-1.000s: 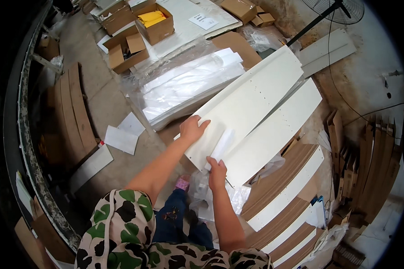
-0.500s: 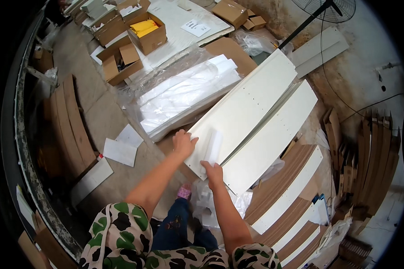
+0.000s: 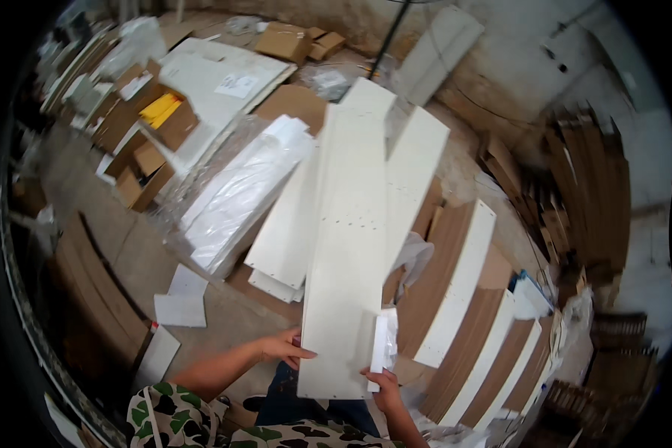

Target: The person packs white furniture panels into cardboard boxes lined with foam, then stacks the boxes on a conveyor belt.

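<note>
A long white panel (image 3: 343, 284) with rows of small holes is lifted lengthwise in front of me. Its near end is close to my body and its far end reaches over the other boards. My left hand (image 3: 285, 348) is closed on the panel's left edge near that end. At the lower right corner, my right hand (image 3: 384, 385) grips the panel edge together with a white strip (image 3: 378, 343), which looks like foam. Beneath the lifted panel, more white panels show on both sides: a left panel stack (image 3: 280, 250) and a right panel (image 3: 420, 160).
Plastic-wrapped white boards (image 3: 239, 190) lie to the left. Behind them are open cartons (image 3: 138, 168) and a large white board (image 3: 201, 71). Brown-and-white panel stacks (image 3: 455, 276) stand at right. Cardboard pieces (image 3: 590, 187) lean against the wall. Papers (image 3: 181, 302) lie on the floor.
The white panel has come up off the other boards and swung toward me, nearly straight ahead. Both hands have shifted to its side edges. The white strip has moved to its right edge. My view has turned rightward.
</note>
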The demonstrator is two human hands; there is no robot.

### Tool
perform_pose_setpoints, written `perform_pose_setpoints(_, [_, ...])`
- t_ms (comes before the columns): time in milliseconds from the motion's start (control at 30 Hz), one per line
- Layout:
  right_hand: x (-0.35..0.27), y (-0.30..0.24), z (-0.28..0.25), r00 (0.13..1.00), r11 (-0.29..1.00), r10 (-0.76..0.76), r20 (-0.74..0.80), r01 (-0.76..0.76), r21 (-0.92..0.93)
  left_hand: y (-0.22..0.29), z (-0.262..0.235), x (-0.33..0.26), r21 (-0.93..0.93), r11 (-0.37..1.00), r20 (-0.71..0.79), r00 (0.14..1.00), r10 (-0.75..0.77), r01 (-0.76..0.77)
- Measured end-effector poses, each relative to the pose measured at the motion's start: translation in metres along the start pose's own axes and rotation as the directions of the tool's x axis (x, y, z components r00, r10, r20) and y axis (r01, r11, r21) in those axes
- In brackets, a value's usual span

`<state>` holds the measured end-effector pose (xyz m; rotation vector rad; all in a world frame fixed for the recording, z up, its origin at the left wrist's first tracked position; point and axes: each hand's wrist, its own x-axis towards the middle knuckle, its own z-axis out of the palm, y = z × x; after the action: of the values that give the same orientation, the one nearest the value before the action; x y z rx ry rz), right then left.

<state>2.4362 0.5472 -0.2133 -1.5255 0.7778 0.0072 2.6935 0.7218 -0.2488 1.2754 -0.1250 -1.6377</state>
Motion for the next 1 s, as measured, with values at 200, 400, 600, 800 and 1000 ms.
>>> perform_pose_setpoints(200, [-0.094,-0.015,-0.083,0.913,0.780,0.355,-0.199,-0.171,0.602,0.101,0.013,0.148,-0.735,0.663,-0.047,0.986,0.158,-0.141])
perform_pose_setpoints(400, [-0.164,0.009,-0.114,0.941,0.588,0.233,-0.244,0.063,0.806,0.057,0.027,0.187,-0.445,0.832,-0.243,0.939,0.244,-0.332])
perform_pose_setpoints(600, [-0.262,0.023,-0.118,0.888,0.505,0.240,-0.393,0.231,0.832,0.029,0.158,0.129,-0.356,0.856,-0.256,0.920,0.297,-0.375])
perform_pose_setpoints(800, [-0.347,0.079,-0.181,0.637,0.692,0.276,-0.720,0.387,0.609,0.006,0.332,0.091,-0.254,0.859,-0.180,0.895,0.409,-0.444])
perform_pose_setpoints(1000, [-0.471,0.142,-0.261,0.335,0.754,0.120,-0.934,0.581,0.306,-0.005,0.557,0.035,-0.163,0.812,0.076,0.814,0.576,-0.560])
